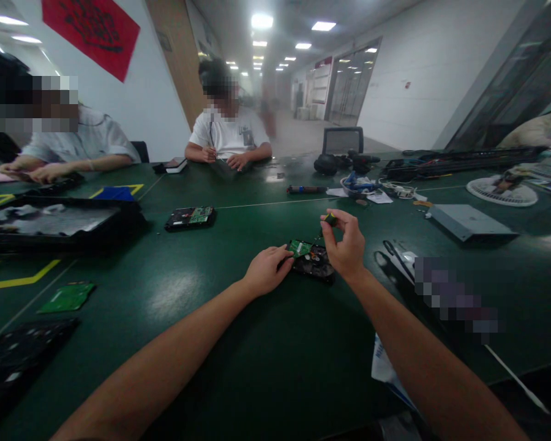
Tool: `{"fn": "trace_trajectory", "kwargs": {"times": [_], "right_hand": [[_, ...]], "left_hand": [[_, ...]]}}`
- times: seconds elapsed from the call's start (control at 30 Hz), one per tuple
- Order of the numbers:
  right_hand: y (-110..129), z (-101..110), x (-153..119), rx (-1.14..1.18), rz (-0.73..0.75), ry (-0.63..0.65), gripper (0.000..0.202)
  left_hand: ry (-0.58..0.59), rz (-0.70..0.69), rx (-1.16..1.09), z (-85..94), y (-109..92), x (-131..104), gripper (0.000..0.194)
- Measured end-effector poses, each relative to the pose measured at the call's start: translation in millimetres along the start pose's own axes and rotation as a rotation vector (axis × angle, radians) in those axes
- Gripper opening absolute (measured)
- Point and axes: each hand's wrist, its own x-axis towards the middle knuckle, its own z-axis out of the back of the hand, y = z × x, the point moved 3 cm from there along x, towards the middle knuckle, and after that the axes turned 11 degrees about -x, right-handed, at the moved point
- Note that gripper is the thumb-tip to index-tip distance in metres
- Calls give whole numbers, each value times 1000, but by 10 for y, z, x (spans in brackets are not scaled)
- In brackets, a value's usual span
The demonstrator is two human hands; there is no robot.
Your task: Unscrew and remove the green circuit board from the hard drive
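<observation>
The person's left hand [269, 269], its fingers bent and drawn in toward the thumb, has hold of the left end of a flat black case [316, 271] that rests on the smooth, dull-sheened green table [220, 373]. A small green circuit board [299, 248], thin and hard-edged, sits at the far left of the case beside those fingertips; the rest of the open case is dark and uneven with small parts. The right hand [348, 242] is closed around a stubby tool handle [331, 218], dark green with yellow, its thumb and fingers pinching it above the right part of the case.

To the left lies a similar black unit [190, 218] with a green face, and nearer, a bare green board [67, 297] beside a black panel [21, 355] cut off by the left edge. On the right stands a folded box of matt grey metal [472, 220], near a round white ribbed grille [501, 193].

The tool's thin lower end is too fine to follow, so whether it touches the case cannot be told. The left fingertips partly merge with the board's edge, and a blurred patch conceals an object right of the right forearm.
</observation>
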Motion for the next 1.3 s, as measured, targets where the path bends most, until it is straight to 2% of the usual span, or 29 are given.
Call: {"fn": "trace_trajectory", "kwargs": {"times": [0.23,0.47,0.6,0.87,1.07,1.3], "right_hand": [[49,25,25,-50,55,8,35],[4,-23,-13,49,8,18,39],[33,-6,-2,-14,46,53,39],[13,-24,-20,42,-3,8,41],[60,5,17,-26,60,34,38],[30,-22,-6,28,0,9,45]], "left_hand": [[12,7,-4,16,-18,3,34],[9,0,-2,22,-25,4,33],[2,-13,0,17,-20,0,32],[14,-5,7,27,-33,5,32],[8,-4,2,19,-16,1,32],[0,-2,-4,19,-17,-1,32]]}}
